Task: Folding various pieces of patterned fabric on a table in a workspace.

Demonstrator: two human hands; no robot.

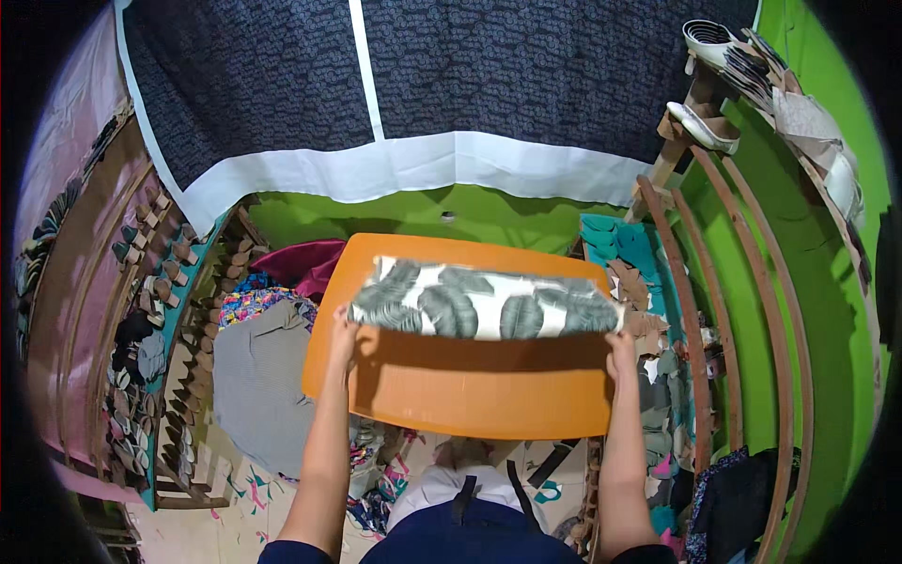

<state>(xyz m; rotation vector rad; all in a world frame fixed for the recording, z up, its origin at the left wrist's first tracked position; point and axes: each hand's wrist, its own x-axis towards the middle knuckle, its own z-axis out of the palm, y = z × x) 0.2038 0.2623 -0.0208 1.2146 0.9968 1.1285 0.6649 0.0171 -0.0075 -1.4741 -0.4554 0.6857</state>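
A white cloth printed with large grey-green leaves (pixel 484 303) is stretched out as a long folded strip above an orange table (pixel 470 395). At its near left corner, my left hand (pixel 344 338) is closed on the edge. My right hand (pixel 620 355) pinches the near right corner. The strip casts a shadow on the tabletop along its near side, and its far edge looks slightly blurred. Whether that far edge touches the table I cannot tell.
Racks of shoe lasts (pixel 193 376) stand on the left, near a grey cloth heap (pixel 258 385). Wooden rails (pixel 676 320) and a shelf with fabric pieces (pixel 611 240) line the right. Scraps (pixel 254 493) litter the floor. A dark curtain (pixel 507 75) hangs behind the table.
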